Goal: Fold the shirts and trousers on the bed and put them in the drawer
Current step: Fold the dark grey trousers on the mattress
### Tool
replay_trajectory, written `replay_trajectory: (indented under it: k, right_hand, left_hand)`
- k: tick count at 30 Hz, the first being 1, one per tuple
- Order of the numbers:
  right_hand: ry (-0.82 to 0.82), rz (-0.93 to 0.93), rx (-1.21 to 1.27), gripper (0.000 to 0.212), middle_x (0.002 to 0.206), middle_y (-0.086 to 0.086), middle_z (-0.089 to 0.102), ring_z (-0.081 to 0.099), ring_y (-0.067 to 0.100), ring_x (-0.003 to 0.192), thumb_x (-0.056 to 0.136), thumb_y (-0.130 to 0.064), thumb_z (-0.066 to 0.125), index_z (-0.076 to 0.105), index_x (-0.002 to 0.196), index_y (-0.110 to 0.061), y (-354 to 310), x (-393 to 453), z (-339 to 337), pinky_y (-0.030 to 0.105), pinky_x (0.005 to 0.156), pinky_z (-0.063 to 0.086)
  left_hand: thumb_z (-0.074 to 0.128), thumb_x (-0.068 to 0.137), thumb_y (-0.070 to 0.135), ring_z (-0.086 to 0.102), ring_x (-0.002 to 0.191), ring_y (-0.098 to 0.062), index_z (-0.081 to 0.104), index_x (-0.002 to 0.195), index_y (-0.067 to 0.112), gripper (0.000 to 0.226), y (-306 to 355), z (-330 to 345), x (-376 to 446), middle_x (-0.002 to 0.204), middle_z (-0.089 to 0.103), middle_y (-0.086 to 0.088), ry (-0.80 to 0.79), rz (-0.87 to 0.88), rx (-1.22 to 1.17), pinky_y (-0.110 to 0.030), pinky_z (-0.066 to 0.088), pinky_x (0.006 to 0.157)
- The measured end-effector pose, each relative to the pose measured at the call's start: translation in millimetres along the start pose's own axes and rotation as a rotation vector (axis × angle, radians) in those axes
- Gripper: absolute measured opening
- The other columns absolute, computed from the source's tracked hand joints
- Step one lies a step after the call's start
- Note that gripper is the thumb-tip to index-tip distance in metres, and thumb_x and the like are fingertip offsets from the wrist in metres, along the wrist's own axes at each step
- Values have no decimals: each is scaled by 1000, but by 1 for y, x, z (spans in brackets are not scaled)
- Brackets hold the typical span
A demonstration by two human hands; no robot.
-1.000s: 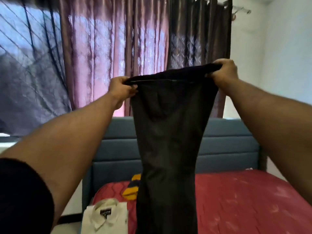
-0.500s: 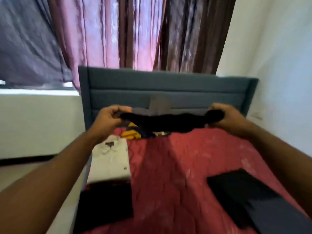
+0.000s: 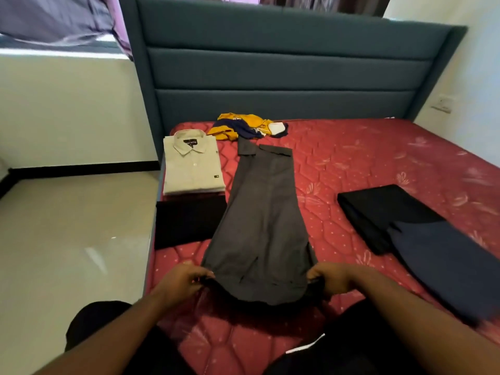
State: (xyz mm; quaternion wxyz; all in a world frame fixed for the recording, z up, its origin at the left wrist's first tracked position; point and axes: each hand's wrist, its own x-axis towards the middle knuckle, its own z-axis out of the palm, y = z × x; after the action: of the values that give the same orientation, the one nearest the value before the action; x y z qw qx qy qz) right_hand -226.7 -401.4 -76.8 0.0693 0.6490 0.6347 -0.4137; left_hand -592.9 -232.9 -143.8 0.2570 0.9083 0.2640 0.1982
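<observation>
Both forearms reach forward over the near edge of the bed [image 3: 351, 163]. The left hand [image 3: 181, 280] pinches the left corner of the trousers [image 3: 259, 220] at the waistband; the right hand [image 3: 331, 280] grips the right corner. The trousers lie flat on the red mattress, legs pointing toward the headboard [image 3: 284, 77]. A folded white shirt [image 3: 193, 166] lies left of the legs, a black garment [image 3: 186, 223] just below it. Dark folded trousers [image 3: 400, 220] lie well to the right. A yellow garment [image 3: 240, 125] sits near the headboard.
</observation>
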Motion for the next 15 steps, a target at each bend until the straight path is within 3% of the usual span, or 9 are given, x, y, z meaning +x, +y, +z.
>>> replay_trajectory:
  k: [2, 3, 5, 7, 10, 12, 14, 15]
  right_hand:
    - [-103, 44, 102, 35, 75, -16, 69, 56, -9, 59, 72, 17, 62, 68, 81, -17, 0, -17, -19, 16, 66, 47]
    - [-169, 55, 170, 35, 80, -9, 72, 59, -7, 63, 73, 18, 64, 69, 89, -14, -2, -25, -26, 19, 68, 49]
    - [-295, 61, 283, 35, 77, -13, 72, 64, -4, 69, 76, 19, 64, 67, 102, -5, -4, -30, -35, 17, 67, 51]
    - [-370, 62, 327, 36, 74, -18, 71, 65, -5, 71, 78, 20, 62, 65, 100, -8, -7, -22, -34, 15, 69, 51]
    - [-377, 121, 256, 30, 72, -23, 69, 60, -9, 71, 85, 6, 66, 66, 112, -5, -3, 3, -26, 13, 73, 46]
    - [-295, 180, 252, 15, 72, -18, 66, 54, -4, 70, 87, -14, 70, 72, 101, -18, 1, 17, -25, 16, 66, 40]
    - [-95, 180, 336, 3, 68, -11, 61, 48, 2, 65, 87, -20, 70, 71, 85, -19, 4, 29, -31, 18, 58, 35]
    - [35, 152, 375, 10, 61, -11, 57, 46, 1, 60, 87, -18, 70, 68, 77, -18, 5, 35, -36, 17, 54, 33]
  left_hand:
    - [69, 68, 40, 54, 79, -3, 71, 100, 35, 32, 13, -24, 0, 79, 68, 13, -48, 24, -28, -12, 40, 67]
    - [68, 66, 46, 53, 81, -3, 73, 96, 33, 33, 22, -36, 0, 78, 68, 12, -150, 5, -23, -11, 37, 68]
    - [72, 67, 41, 55, 79, -2, 75, 92, 24, 30, 32, -43, -1, 82, 70, 5, -468, -28, 53, -11, 35, 66]
    - [79, 71, 28, 55, 68, 0, 72, 101, 18, 32, 37, -33, -2, 84, 68, 3, -783, -126, 87, -16, 38, 64]
    - [80, 77, 25, 55, 66, 6, 68, 118, 17, 43, 33, -14, 3, 86, 64, 15, -1034, -322, 73, -11, 43, 67]
    - [77, 82, 22, 58, 67, 10, 71, 114, 10, 35, 26, -14, 22, 85, 69, 16, -946, -334, -45, -11, 46, 74]
    - [74, 84, 19, 58, 64, 12, 75, 103, 8, 22, 20, -16, 52, 86, 72, 6, -703, -289, -63, -11, 45, 72]
    - [74, 84, 19, 58, 62, 13, 76, 98, 9, 17, 20, -17, 69, 84, 71, 4, -572, -292, -53, -9, 44, 69]
